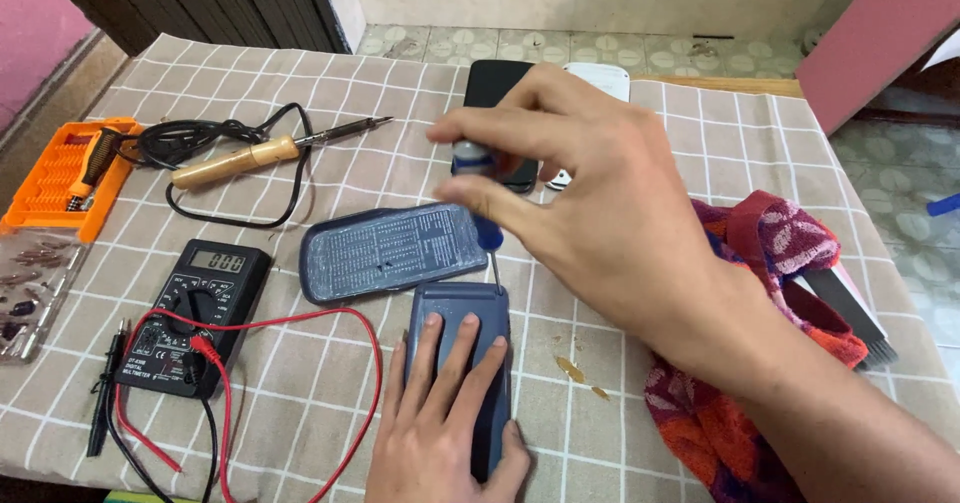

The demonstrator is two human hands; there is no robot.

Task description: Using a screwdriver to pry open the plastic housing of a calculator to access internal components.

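Blue screwdriver handle blurred in right hand; left hand covers device.

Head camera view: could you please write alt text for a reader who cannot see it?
A person's right hand holds a small blue screwdriver upright on the top edge of a grey-blue device, which the left hand presses flat on a checked tablecloth. Beside it lie the removed cover, a black multimeter with red and black leads, a wooden-handled soldering iron and an orange bit set.
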